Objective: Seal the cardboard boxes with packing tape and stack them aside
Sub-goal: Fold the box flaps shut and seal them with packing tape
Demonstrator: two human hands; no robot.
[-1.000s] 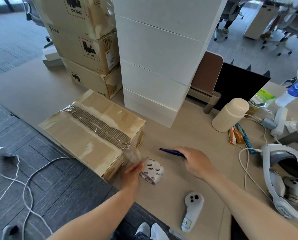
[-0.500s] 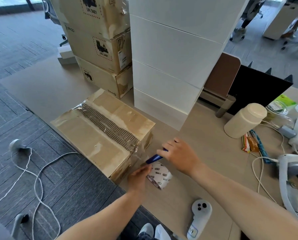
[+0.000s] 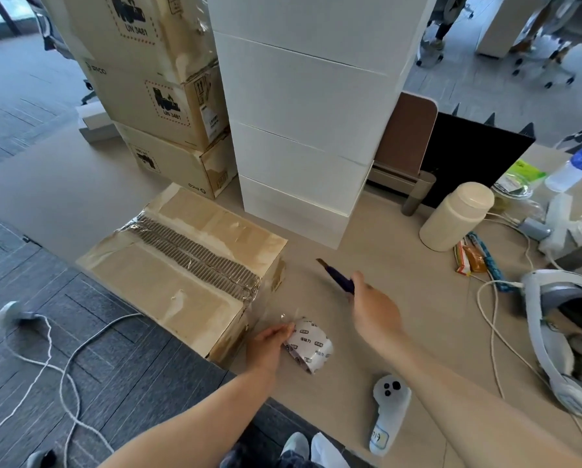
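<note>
A brown cardboard box (image 3: 168, 282) lies on the table's near left corner, with clear tape along its top seam and down its near end. My left hand (image 3: 269, 346) grips a roll of packing tape (image 3: 311, 347) just right of the box; a clear strip runs from the roll up to the box's end. My right hand (image 3: 374, 312) holds a dark blue utility knife (image 3: 336, 275) above the table, its tip pointing away to the upper left. A stack of brown cardboard boxes (image 3: 161, 96) and a stack of white boxes (image 3: 303, 123) stand behind.
A white controller (image 3: 389, 413) lies near the table's front edge. To the right are a cream bottle (image 3: 455, 214), snack bars (image 3: 471, 258), cables, a white headset (image 3: 559, 336) and a water bottle (image 3: 576, 163). White cords trail on the carpet at left.
My right hand brought the knife in to the tape strip by the roll, then drew back to the right and up with it. My left hand stayed on the roll.
</note>
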